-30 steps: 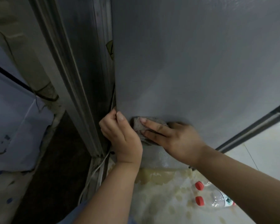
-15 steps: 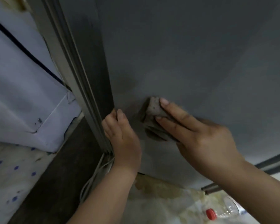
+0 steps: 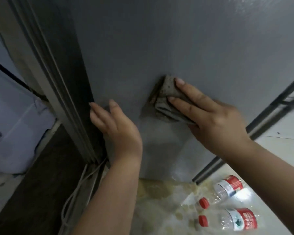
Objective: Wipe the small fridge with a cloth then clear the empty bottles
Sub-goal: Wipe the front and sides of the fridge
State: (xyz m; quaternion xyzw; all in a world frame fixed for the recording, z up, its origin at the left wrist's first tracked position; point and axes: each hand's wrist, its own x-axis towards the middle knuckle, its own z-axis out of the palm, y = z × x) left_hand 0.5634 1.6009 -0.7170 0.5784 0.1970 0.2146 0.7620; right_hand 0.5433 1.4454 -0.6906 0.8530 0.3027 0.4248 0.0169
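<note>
The fridge (image 3: 185, 48) fills most of the view, its grey side panel running from top to floor. Against it, the cloth (image 3: 166, 100) now sits higher and further right than a second ago, when it was low on the panel near the left edge — so the wiping stroke is travelling up and across, and a broad lower strip of the panel looks covered already. I judge the wiping step is still in hand, with the upper panel not yet reached.

The right hand (image 3: 214, 119) lies flat over the cloth, fingers (image 3: 188, 89) straight and spread a little, pressing the folded wad against the panel rather than curling round it. The cloth pokes out beyond the fingertips toward the upper left; its rear part is hidden under the palm.

The left hand (image 3: 115, 124) has opened out from the curled hold it had on the panel's left edge: its fingers are now straight and resting on that edge, bracing, holding nothing. It is well apart from the cloth.

Down on the floor at lower right lie the bottles (image 3: 227, 204) — two clear ones with red caps and red labels, on their sides, near the fridge's foot and untouched. Clearing them is still to come. A white cable (image 3: 78, 189) trails beside the fridge's left corner.
</note>
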